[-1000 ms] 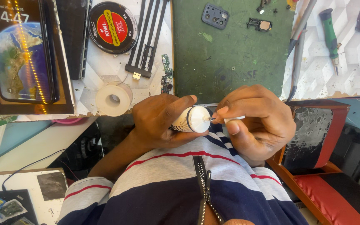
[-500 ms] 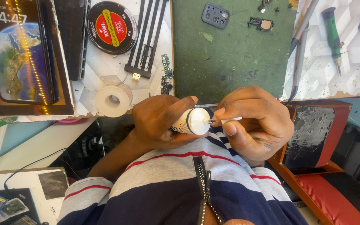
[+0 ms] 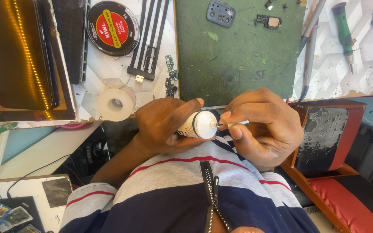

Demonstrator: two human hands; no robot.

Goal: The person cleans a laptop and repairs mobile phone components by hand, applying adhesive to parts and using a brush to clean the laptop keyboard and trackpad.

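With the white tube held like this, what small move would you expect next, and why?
Probably a gentle squeeze by the left hand: it grips the white tube, whose tip meets a thin white stick pinched in the right hand.

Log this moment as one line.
left hand: grips white tube | right hand: pinches thin tool at tube nozzle | nearby: tape roll, green mat

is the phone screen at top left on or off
Off: the phone screen is dark, showing only a reflected line of lights.

Small white tube (image 3: 197, 125) (nozzle rightward), held level.
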